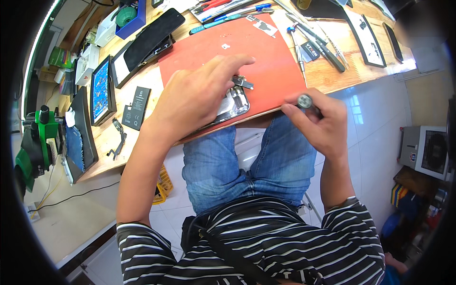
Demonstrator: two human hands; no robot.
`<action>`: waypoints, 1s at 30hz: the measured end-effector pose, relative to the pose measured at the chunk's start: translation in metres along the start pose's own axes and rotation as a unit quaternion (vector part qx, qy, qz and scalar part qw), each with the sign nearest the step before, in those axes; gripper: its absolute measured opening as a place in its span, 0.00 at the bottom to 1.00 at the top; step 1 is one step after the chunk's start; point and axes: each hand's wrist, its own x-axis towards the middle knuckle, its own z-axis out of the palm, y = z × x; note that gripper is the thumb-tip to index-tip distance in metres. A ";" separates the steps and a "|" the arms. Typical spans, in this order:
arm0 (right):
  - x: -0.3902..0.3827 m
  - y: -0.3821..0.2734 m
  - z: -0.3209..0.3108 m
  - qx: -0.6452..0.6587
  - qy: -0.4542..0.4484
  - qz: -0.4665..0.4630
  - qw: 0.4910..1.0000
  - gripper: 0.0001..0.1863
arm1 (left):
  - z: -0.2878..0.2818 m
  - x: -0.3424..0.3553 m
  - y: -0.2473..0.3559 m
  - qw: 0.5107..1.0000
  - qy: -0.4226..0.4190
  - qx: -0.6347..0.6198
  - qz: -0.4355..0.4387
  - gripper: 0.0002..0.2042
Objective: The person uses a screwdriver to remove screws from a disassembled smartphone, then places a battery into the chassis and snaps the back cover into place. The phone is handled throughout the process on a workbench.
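My left hand [199,97] rests over an opened phone housing [235,105] at the red mat's front edge, index finger extended and the others curled around a small dark metal part [244,83] above the housing. The thumb is mostly hidden. My right hand [316,123], right of the phone, grips a grey cylindrical tool handle [304,100], seen end-on, beside the edge of the red mat [266,61]. Small pale pieces [225,46] lie farther up the mat. A loose black battery [136,107] and a flex cable [117,137] lie left of my left arm.
Phones [152,38], a parts tray [100,90] and boxes crowd the bench's left. Tweezers and screwdrivers [323,47] lie right of the mat. A green-and-black device [40,137] stands far left. A grey machine [427,149] sits beyond the bench at right; someone's skin [395,263] shows lower right.
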 end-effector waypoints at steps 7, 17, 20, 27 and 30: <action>0.023 -0.013 0.007 -0.097 -0.037 0.011 0.995 0.11 | 0.019 0.032 -0.001 0.993 -0.055 0.056 0.088 0.26; 0.031 0.000 -0.016 -0.064 -0.076 0.026 0.995 0.12 | -0.002 0.008 0.004 0.998 0.024 0.055 0.020 0.20; 0.055 -0.003 -0.027 -0.099 -0.154 -0.053 0.982 0.23 | -0.014 -0.011 0.006 0.998 -0.018 0.057 -0.027 0.13; 0.115 -0.011 -0.018 -0.216 -0.338 -0.140 0.905 0.32 | -0.016 -0.024 0.012 0.992 -0.068 0.067 -0.078 0.11; 0.125 -0.011 -0.018 -0.236 -0.388 -0.107 0.884 0.28 | -0.015 -0.028 0.020 0.995 -0.028 0.019 -0.096 0.10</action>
